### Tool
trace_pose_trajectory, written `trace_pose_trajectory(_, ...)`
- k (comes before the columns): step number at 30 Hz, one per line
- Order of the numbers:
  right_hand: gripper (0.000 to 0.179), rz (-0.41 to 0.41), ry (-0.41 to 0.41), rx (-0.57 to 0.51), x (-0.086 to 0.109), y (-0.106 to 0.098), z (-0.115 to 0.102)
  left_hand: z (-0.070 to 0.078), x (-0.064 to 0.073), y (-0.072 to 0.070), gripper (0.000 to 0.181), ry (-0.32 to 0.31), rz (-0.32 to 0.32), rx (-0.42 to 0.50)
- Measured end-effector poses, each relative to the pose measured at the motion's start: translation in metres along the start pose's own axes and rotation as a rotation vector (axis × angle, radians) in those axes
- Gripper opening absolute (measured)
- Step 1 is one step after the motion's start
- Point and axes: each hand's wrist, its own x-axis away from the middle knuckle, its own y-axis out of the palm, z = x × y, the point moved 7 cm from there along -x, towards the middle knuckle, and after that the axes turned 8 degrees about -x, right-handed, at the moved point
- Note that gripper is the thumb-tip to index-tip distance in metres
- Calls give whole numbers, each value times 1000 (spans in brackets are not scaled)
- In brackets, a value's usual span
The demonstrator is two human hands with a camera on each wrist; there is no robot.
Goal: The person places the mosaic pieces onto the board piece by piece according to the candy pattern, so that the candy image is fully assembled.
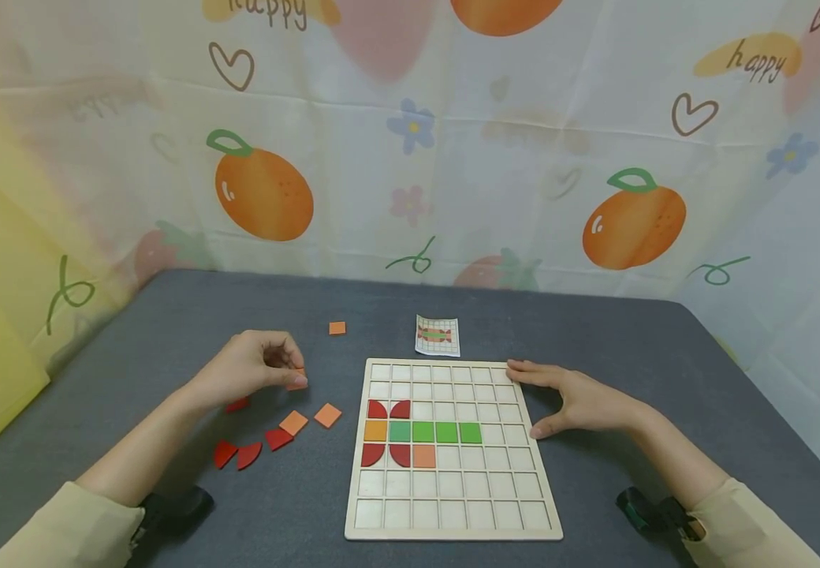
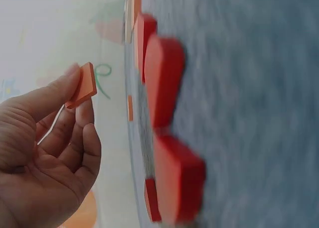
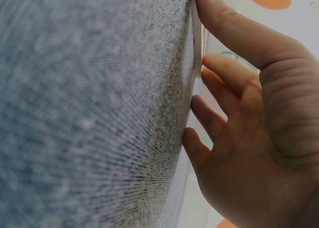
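Note:
My left hand (image 1: 252, 364) pinches an orange square tile (image 2: 85, 86) between thumb and fingers, over the left side of the table. The pale gridded board (image 1: 452, 514) lies in front of me. On it are four green squares in a row, the leftmost a bluer green (image 1: 399, 431), with a yellow-orange square (image 1: 375, 431) at their left. Red quarter-round tiles (image 1: 371, 455) sit above and below that row, and an orange square (image 1: 424, 456) is beside the lower ones. My right hand (image 1: 583, 401) rests along the board's right edge, its fingers loosely extended.
Loose red tiles (image 1: 249, 455) and orange squares (image 1: 328, 416) lie left of the board. Another orange square (image 1: 337, 328) is farther back. A small printed pattern card (image 1: 437, 337) lies behind the board. A printed curtain (image 1: 410, 181) hangs beyond the grey table (image 1: 594, 331).

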Motion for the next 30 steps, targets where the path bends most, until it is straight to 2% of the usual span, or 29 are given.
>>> trace_pose_trajectory(2, 96, 1, 3, 4, 0, 0, 0, 6, 0, 4, 16, 16, -6, 20)
trace_pose_trajectory(9, 96, 1, -5, 1, 0, 0, 1, 25, -6, 24, 14, 74, -89, 133)
trace_pose_trajectory(15, 95, 4, -7, 9, 0, 0, 0, 37, -9, 38, 15, 95, -116, 104)
trace_pose_trajectory(21, 96, 2, -3, 9, -1, 0, 0, 50, -12, 54, 15, 86, -143, 145)
trace_pose_trajectory(30, 96, 6, -4, 0, 0, 0, 1, 81, -16, 75, 12, 162, -145, 123)
